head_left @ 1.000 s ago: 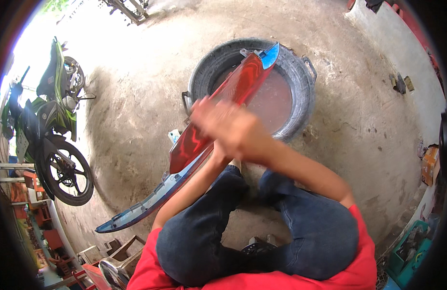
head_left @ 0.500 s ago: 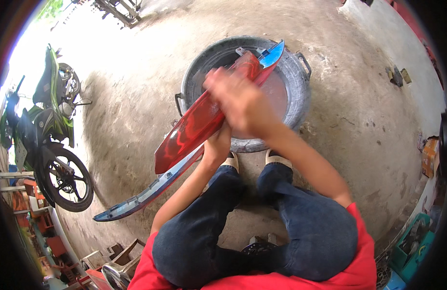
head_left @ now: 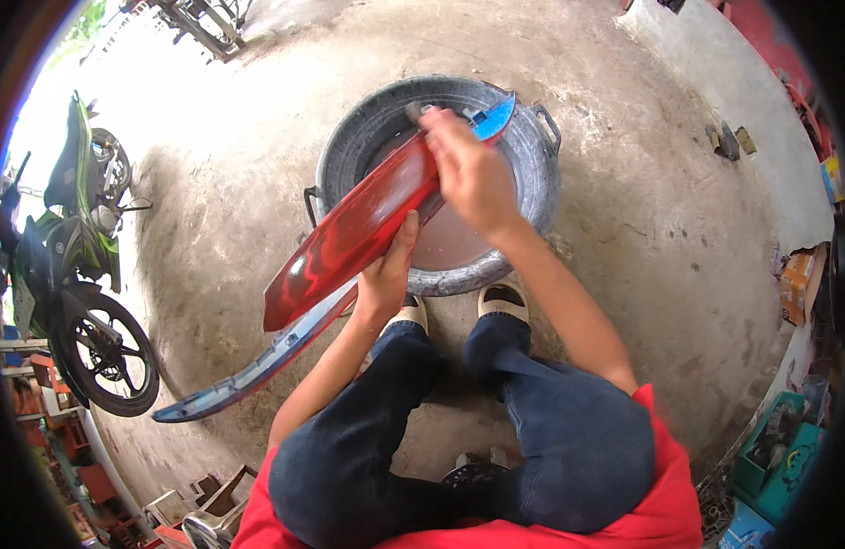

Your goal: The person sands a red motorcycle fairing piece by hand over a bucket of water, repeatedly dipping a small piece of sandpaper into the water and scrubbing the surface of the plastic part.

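A long, wet red motorcycle body panel [head_left: 340, 233] slants across the tub, its glossy face upward. My left hand [head_left: 386, 270] grips its lower edge from beneath, thumb along the side. Over the upper end bends my right hand [head_left: 473, 174], fingers closed together against the red surface and slightly blurred; whatever lies under them is hidden. Beneath the panel, a curved strip with a blue inner side [head_left: 249, 371] reaches to the lower left. A blue tip [head_left: 496, 119] shows past my right hand; I cannot tell if it belongs to that strip.
The round grey tub [head_left: 537, 197] with side handles holds cloudy water [head_left: 450, 240] on the concrete floor in front of my shoes. At left stands a motorcycle [head_left: 98, 311]. A teal toolbox [head_left: 779, 457] and a cardboard box [head_left: 796, 288] are at right.
My right hand has slid along the panel toward its upper end. More of the red face below it shows now. The whole view has shifted slightly.
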The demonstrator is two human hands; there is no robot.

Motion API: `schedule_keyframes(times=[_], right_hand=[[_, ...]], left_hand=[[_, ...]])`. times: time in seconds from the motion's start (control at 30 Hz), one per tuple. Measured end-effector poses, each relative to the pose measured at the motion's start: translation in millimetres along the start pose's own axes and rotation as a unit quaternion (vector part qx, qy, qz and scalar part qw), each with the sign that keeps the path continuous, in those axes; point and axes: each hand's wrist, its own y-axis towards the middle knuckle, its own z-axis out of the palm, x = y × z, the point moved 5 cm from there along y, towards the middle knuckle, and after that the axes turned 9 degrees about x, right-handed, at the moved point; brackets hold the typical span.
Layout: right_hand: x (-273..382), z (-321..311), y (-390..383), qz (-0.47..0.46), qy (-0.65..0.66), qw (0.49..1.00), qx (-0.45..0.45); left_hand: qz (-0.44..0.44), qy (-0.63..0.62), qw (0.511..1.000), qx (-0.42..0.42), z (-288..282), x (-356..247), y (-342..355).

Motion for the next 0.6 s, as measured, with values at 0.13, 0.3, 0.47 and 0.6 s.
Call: schedule_keyframes(times=[0.13,0.3,0.47,0.6], right_hand=[[26,35,-31,-0.065,-0.041,0.996,0.043],[122,69,-53,-0.245,0.032,0.955,0.164],[27,33,-15,-0.010,-0.005,0.998,0.065],[112,61,-55,-0.197,0.000,0.964,0.178]], left_hand=[[0.002,0.136,0.988,0.074,-46,27,-4],[0.113,0.575,0.796,0.150,-68,38,-12],[-0.117,0.252,0.952,0.127,-28,37,5],[0.179,0.517,0.837,0.017,-38,35,-16]])
